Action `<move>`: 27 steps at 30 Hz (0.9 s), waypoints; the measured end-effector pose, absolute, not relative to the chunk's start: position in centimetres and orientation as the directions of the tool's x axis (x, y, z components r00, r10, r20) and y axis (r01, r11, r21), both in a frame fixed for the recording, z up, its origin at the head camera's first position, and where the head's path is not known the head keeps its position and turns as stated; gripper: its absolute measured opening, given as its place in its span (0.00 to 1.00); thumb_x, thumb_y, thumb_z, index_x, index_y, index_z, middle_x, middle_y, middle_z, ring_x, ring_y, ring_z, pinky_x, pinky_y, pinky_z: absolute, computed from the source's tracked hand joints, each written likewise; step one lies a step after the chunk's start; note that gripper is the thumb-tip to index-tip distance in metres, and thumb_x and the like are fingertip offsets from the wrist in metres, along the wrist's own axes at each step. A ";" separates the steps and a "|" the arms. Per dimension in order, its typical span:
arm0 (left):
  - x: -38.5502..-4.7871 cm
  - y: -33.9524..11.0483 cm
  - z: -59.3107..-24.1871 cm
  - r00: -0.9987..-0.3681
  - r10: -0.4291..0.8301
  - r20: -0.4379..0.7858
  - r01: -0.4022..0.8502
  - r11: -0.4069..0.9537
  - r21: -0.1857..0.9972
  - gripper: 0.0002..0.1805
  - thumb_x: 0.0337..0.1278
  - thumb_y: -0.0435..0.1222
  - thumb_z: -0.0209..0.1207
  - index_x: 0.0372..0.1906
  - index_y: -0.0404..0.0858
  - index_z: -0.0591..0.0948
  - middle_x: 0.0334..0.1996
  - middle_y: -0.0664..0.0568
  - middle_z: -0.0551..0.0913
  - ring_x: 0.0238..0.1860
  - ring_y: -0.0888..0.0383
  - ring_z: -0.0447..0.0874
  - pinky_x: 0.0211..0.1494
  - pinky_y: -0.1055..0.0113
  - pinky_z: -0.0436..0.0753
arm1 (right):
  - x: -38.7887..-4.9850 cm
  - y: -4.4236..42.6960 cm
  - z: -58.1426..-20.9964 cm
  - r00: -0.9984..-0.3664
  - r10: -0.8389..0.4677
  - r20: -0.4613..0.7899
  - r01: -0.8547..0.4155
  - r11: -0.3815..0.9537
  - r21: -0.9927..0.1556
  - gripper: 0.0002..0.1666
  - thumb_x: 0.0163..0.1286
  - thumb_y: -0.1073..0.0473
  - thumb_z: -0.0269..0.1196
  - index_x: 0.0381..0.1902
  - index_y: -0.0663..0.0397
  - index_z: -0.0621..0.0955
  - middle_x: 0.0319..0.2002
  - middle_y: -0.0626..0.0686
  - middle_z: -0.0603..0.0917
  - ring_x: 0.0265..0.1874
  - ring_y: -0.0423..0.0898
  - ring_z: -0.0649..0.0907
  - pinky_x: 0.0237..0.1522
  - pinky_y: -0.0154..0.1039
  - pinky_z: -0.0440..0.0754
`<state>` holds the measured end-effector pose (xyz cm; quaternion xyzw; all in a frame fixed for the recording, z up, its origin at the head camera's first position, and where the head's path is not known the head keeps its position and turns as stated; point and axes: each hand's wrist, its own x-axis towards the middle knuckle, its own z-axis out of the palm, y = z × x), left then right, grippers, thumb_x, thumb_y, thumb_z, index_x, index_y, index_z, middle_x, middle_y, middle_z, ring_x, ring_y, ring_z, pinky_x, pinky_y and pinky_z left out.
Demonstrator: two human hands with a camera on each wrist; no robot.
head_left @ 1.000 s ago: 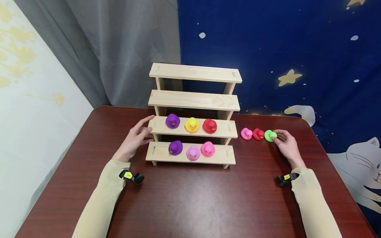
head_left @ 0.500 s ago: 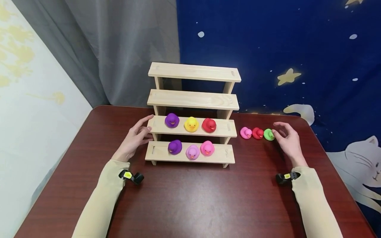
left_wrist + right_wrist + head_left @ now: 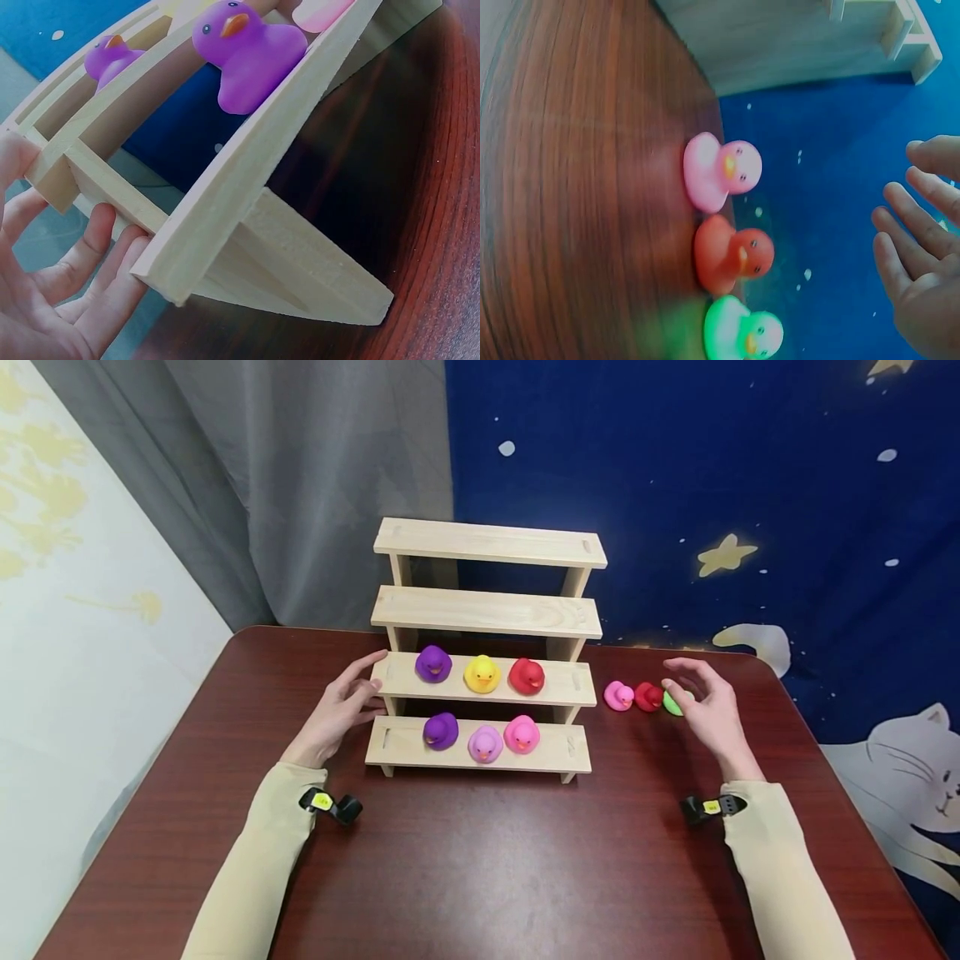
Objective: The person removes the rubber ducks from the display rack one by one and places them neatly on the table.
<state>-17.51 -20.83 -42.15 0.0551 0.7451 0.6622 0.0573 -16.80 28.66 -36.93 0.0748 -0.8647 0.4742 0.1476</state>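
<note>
"All five fingers (image 3: 919, 217) on the right hand (image 3: 711, 714): gripping anything?"

"Nothing. They're loosely spread, hand raised, arm reaching forward; nearest is the green duck (image 3: 724, 326), on the bench (image 3: 480, 860) beside a red duck (image 3: 715, 259) and a pink duck (image 3: 702, 176)."

"And the left hand (image 3: 336, 718)?"

"Also stretched forward, fingers slightly bent, touching the end of the wooden rack (image 3: 487, 612); six ducks (image 3: 482, 674) stand on its two lower shelves (image 3: 399, 742)."

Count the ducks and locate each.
9. Bottom shelf: purple duck, lilac duck, pink duck. Second shelf up: another purple duck, yellow duck, red duck. Table, right of the rack: second pink duck, second red duck, green duck, partly behind the right hand in the head view.
</note>
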 end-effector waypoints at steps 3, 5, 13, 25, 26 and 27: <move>-17.5 -20.8 -42.2 -0.987 0.158 -0.014 0.004 0.114 0.993 0.27 0.72 0.41 0.52 0.73 0.52 0.64 0.41 0.33 0.72 0.41 0.49 0.83 0.45 0.62 0.81 | -16.7 28.1 -36.7 -0.940 -0.011 0.342 -0.295 0.532 -0.794 0.18 0.68 0.70 0.61 0.54 0.71 0.76 0.52 0.68 0.77 0.48 0.31 0.77 0.57 0.33 0.72; -17.5 -20.8 -42.2 -0.987 0.158 -0.016 0.002 0.110 0.994 0.27 0.72 0.41 0.52 0.73 0.52 0.64 0.41 0.34 0.71 0.42 0.47 0.82 0.45 0.63 0.81 | -16.7 27.7 -36.5 -0.934 -0.030 0.357 -0.318 0.531 -0.786 0.18 0.67 0.70 0.61 0.54 0.71 0.77 0.52 0.68 0.78 0.48 0.30 0.77 0.57 0.36 0.72; -17.5 -20.8 -42.2 -0.986 0.164 -0.019 -0.001 0.107 0.994 0.27 0.72 0.42 0.52 0.73 0.52 0.64 0.45 0.37 0.71 0.48 0.45 0.79 0.46 0.63 0.81 | -16.5 26.6 -35.8 -0.902 -0.096 0.421 -0.406 0.522 -0.750 0.17 0.65 0.72 0.62 0.51 0.72 0.78 0.50 0.69 0.79 0.47 0.31 0.77 0.51 0.27 0.71; -17.4 -20.7 -42.0 -0.987 0.156 -0.031 -0.012 0.121 0.993 0.26 0.72 0.42 0.51 0.72 0.53 0.65 0.43 0.41 0.72 0.44 0.47 0.81 0.46 0.62 0.81 | -16.4 23.5 -34.3 -0.865 -0.174 0.470 -0.493 0.466 -0.735 0.19 0.63 0.75 0.62 0.53 0.72 0.79 0.54 0.65 0.79 0.56 0.42 0.77 0.56 0.29 0.71; -17.4 -20.8 -42.0 -0.987 0.158 -0.033 -0.014 0.122 0.992 0.26 0.72 0.42 0.51 0.72 0.53 0.65 0.43 0.41 0.72 0.44 0.47 0.81 0.46 0.63 0.81 | -16.4 23.2 -34.2 -0.866 -0.178 0.467 -0.493 0.464 -0.736 0.19 0.63 0.75 0.63 0.54 0.71 0.79 0.54 0.65 0.79 0.56 0.44 0.77 0.54 0.28 0.72; -17.4 -20.8 -41.9 -0.987 0.160 -0.034 -0.014 0.123 0.992 0.26 0.72 0.42 0.51 0.72 0.53 0.64 0.44 0.41 0.71 0.44 0.48 0.81 0.46 0.63 0.81 | -16.4 22.9 -34.1 -0.866 -0.184 0.465 -0.494 0.461 -0.737 0.20 0.63 0.75 0.63 0.54 0.71 0.79 0.55 0.65 0.79 0.56 0.45 0.77 0.52 0.27 0.73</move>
